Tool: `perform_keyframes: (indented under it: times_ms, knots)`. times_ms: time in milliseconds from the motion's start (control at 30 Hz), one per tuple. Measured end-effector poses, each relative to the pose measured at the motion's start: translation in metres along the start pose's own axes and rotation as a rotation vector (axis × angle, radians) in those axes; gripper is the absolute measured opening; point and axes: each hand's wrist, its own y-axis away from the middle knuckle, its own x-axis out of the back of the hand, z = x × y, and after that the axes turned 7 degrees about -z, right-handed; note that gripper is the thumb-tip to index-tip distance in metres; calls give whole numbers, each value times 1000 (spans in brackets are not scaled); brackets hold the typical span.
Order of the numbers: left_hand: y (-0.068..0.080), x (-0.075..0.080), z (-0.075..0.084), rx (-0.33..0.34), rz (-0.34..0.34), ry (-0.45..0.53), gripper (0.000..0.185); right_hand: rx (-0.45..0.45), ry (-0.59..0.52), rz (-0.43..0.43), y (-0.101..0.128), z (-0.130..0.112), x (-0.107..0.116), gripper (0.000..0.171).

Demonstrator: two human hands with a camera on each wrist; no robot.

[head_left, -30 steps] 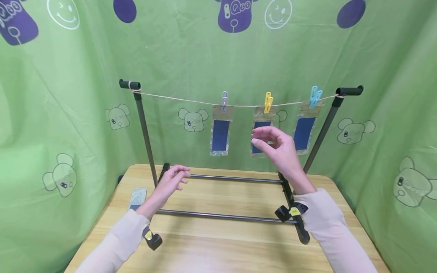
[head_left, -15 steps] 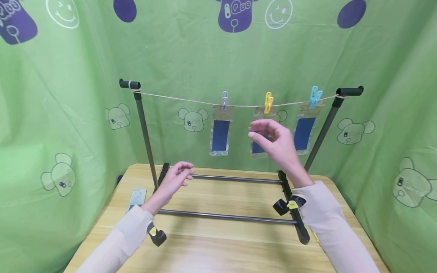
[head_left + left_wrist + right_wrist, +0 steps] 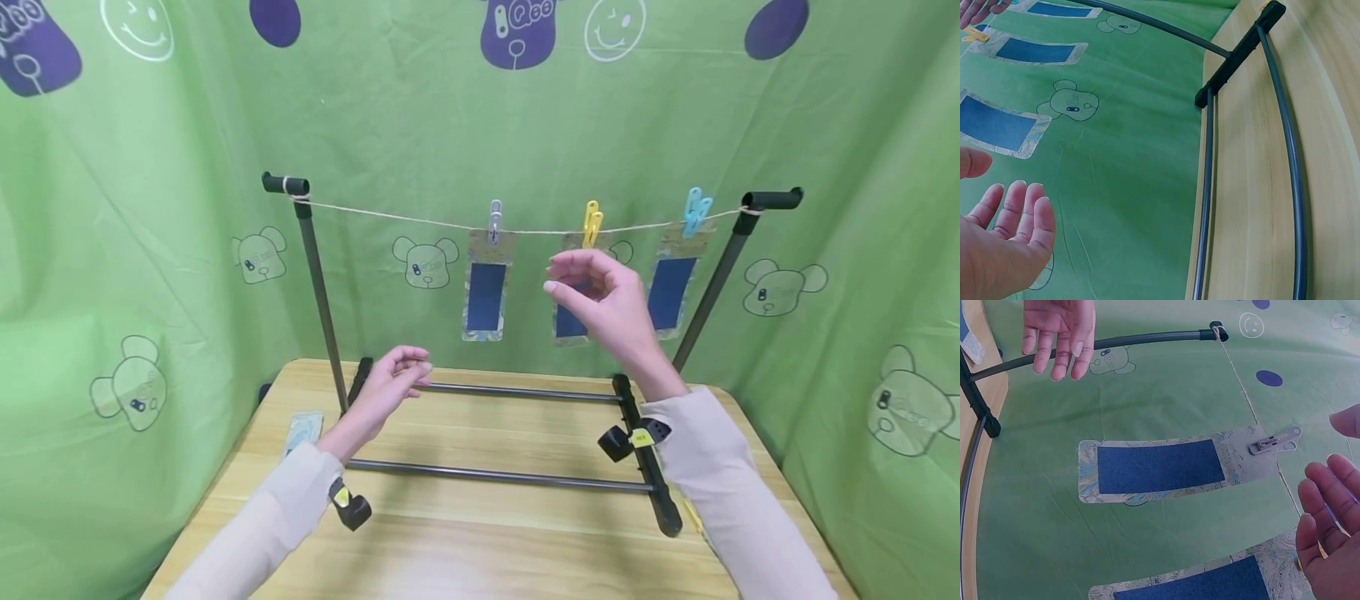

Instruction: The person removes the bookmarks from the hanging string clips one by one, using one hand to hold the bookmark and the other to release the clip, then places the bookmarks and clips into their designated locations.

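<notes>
A string (image 3: 405, 219) runs between the two posts of a black rack (image 3: 318, 283), and three blue-centred cards hang from it. A grey clip (image 3: 494, 218) holds the left card (image 3: 486, 292), a yellow clip (image 3: 592, 223) the middle card (image 3: 567, 323), and a blue clip (image 3: 695, 211) the right card (image 3: 670, 287). My right hand (image 3: 558, 275) is raised in front of the middle card, just below the yellow clip, fingers loosely bent and holding nothing. In the right wrist view the grey clip (image 3: 1275, 440) shows next to its fingers (image 3: 1319, 506). My left hand (image 3: 416, 367) hovers empty above the rack's base bar, fingers relaxed (image 3: 1019, 209).
Another card (image 3: 302, 431) lies flat on the wooden table (image 3: 480, 550) at the left, beside the rack's foot. Two horizontal base bars (image 3: 495, 476) cross the table. Green printed cloth (image 3: 150, 250) hangs close behind and on both sides.
My right hand has risen a little toward the yellow clip. My left hand has lifted slightly and moved right, with its fingers curling a bit.
</notes>
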Motion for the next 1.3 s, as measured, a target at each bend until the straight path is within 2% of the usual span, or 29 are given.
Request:
perform_keyframes:
  times_ms: [467,800,900,933,1167,1300]
  knots:
    - [-10,-8,4,-16,-4,10,33,17,22,6,-14,-4,0,34]
    - [-19,-14,20,-19,-25,-22,32,4,69,7,-23,-12,0,35]
    - [-21,-16,21,-9,-18,-26,32,1,85,-2,-26,-13,0,35]
    - [-24,-16,17,-13,-15,-25,32,-1,89,-4,-28,-10,0,35]
    - [-28,-22,17,-5,2,-47,31,-13,121,-31,-28,-39,-5,33]
    - [-30,-25,16,0,15,-56,32,-6,139,-32,-29,-46,-8,33]
